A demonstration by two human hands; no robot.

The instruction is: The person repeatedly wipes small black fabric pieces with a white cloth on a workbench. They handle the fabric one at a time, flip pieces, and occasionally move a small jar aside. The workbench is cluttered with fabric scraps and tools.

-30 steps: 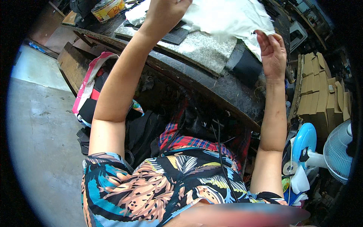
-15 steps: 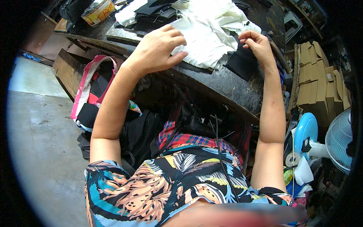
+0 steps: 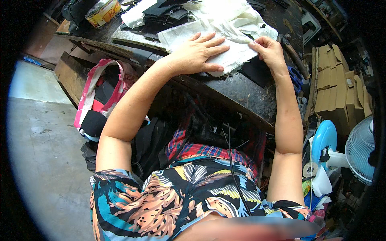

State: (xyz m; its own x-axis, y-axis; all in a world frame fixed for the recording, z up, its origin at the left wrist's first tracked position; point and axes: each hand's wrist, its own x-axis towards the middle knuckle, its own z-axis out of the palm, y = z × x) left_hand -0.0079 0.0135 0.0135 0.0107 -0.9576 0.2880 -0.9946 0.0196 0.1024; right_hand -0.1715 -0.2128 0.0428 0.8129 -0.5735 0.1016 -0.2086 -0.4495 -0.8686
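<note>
White cloth (image 3: 237, 52) lies in loose, creased layers on the dark worktable (image 3: 245, 94). My left hand (image 3: 201, 54) rests flat on it, fingers spread. At the cloth's right edge my right hand (image 3: 268, 50) pinches a corner of the white cloth between thumb and fingertips. Beneath and beside that corner is a black fabric piece (image 3: 257, 73), partly covered. A stack of black fabric pieces (image 3: 167, 14) sits behind my left hand. Scissors with blue handles (image 3: 296, 79) lie just right of my right wrist.
A yellow tub (image 3: 103, 14) stands at the back left. Below the table edge hangs a pink-and-white bag (image 3: 86, 94) with dark cloth inside. To the right are stacked brown cardboard boxes (image 3: 331, 80) and a white fan (image 3: 360, 150). A black cable (image 3: 232, 156) runs in front of my body.
My left hand has moved right and come down flat onto the white cloth. The cloth has spread farther left and right, and my right hand now pinches its corner.
</note>
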